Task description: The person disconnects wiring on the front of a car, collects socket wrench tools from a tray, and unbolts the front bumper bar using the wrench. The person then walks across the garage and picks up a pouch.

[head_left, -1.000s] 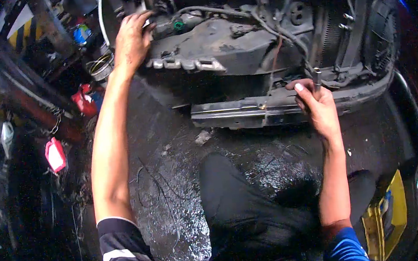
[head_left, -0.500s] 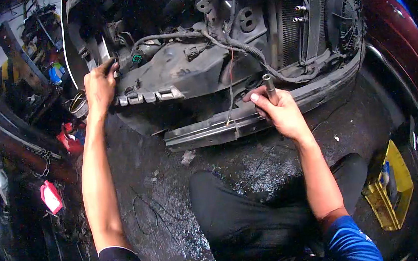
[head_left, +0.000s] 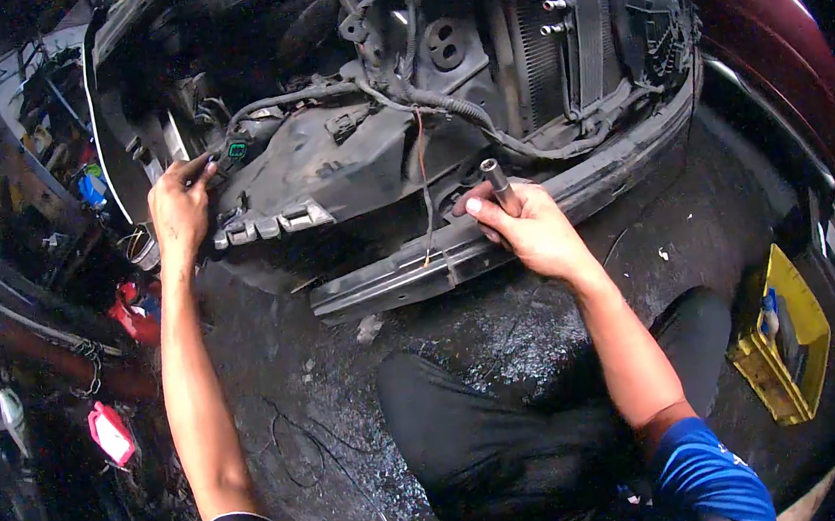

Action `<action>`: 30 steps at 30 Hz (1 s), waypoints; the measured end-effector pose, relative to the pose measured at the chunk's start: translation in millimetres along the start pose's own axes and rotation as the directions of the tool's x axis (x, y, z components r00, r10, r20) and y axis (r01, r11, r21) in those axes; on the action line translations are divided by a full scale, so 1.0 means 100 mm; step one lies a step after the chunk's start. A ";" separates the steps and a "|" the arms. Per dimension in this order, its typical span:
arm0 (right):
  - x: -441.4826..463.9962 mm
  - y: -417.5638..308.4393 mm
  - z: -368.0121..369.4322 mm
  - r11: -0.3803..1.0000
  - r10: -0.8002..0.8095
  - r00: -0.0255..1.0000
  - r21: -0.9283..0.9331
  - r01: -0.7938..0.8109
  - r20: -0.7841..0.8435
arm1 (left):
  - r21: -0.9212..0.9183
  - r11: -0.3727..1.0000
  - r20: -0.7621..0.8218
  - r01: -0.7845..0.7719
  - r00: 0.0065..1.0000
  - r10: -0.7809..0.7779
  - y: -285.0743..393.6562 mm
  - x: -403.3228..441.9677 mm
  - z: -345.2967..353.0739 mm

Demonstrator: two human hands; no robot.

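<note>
My right hand (head_left: 534, 234) is closed around a metal socket tool (head_left: 499, 187), its hollow end pointing up, just above the front crossbar (head_left: 379, 282) of a stripped car front. At the left, my left hand (head_left: 180, 213) has its fingers drawn together by the inner edge of the car body. What they hold, if anything, is too dark to make out. Close to those fingertips is a green connector (head_left: 237, 150). A dark plastic panel (head_left: 297, 161) lies between my hands, with a wiring harness (head_left: 463, 105) running above it and a thin red wire (head_left: 421, 150) hanging down.
The radiator (head_left: 541, 58) and a round fan (head_left: 660, 16) are at the right of the car front, beside a dark red body panel (head_left: 768, 36). A yellow crate (head_left: 766, 383) stands on the floor at right. A red-and-white item (head_left: 111, 434) lies at left.
The view has shifted, so the car front appears farther left and lower. Both hands stay near the same parts, and the socket tool remains in my right hand.
</note>
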State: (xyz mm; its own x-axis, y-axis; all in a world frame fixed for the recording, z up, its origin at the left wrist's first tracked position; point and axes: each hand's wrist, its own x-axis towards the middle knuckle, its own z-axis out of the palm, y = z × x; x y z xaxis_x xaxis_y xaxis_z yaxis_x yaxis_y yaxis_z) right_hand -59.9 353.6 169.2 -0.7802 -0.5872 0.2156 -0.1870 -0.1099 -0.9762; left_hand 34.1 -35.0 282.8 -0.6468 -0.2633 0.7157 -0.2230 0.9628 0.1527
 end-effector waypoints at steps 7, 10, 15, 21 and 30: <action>-0.01 -0.05 0.11 0.771 -0.492 0.869 -0.436 0.464 0.053 | -0.053 0.998 -0.022 0.017 1.000 -0.019 -0.04 -0.02 0.05; -0.02 -0.10 0.17 0.621 -0.545 0.813 -0.553 0.555 0.205 | -0.036 0.999 -0.018 0.032 0.999 -0.033 0.00 -0.04 0.04; -0.05 -0.01 0.23 0.565 -0.457 0.858 -0.669 0.484 0.235 | -0.041 0.998 -0.042 0.040 0.998 -0.042 0.00 -0.06 0.06; 0.00 -0.04 0.27 0.592 -0.561 0.814 -0.613 0.524 0.153 | -0.098 0.991 0.036 0.087 0.996 -0.083 -0.08 -0.02 0.07; 0.01 -0.03 0.27 0.810 -0.484 0.875 -0.370 0.455 0.017 | -0.545 0.811 0.064 0.213 0.975 -0.213 -0.14 -0.05 0.05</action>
State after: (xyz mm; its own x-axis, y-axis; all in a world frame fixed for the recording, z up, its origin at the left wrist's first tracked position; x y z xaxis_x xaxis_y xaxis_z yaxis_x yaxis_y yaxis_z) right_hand -43.8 331.9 172.1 -0.5819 -0.4742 0.6607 -0.7277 -0.0593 -0.6834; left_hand 37.4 -47.7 273.8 -0.6300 -0.4659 0.6214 0.0789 0.7575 0.6480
